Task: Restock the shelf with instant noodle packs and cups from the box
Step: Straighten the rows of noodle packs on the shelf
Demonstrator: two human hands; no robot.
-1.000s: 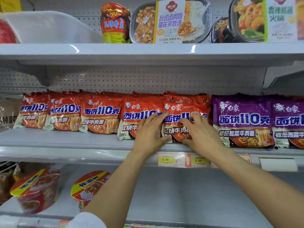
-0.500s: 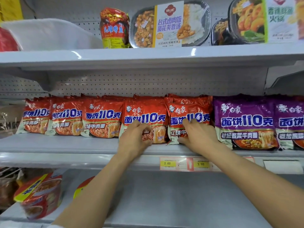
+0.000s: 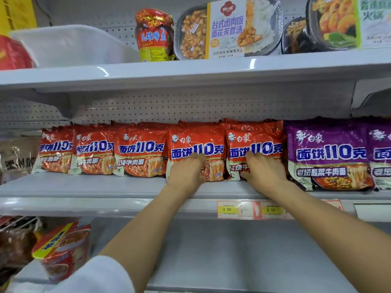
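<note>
Near the white metal middle shelf's [image 3: 84, 187] front edge, the left hand [image 3: 187, 173] and right hand [image 3: 263, 172] are each resting, fingers loosely spread, against neighbouring red plastic noodle packs [image 3: 196, 142].

Red noodle packs [image 3: 196, 144] stand upright on middle shelf [image 3: 84, 185]

Middle shelf [image 3: 84, 187]: five red noodle packs [image 3: 139, 151] upright in a row, purple noodle packs [image 3: 328, 153] rightward.
Lower shelf [image 3: 232, 261]: noodle cup [image 3: 63, 248] at left.
</note>
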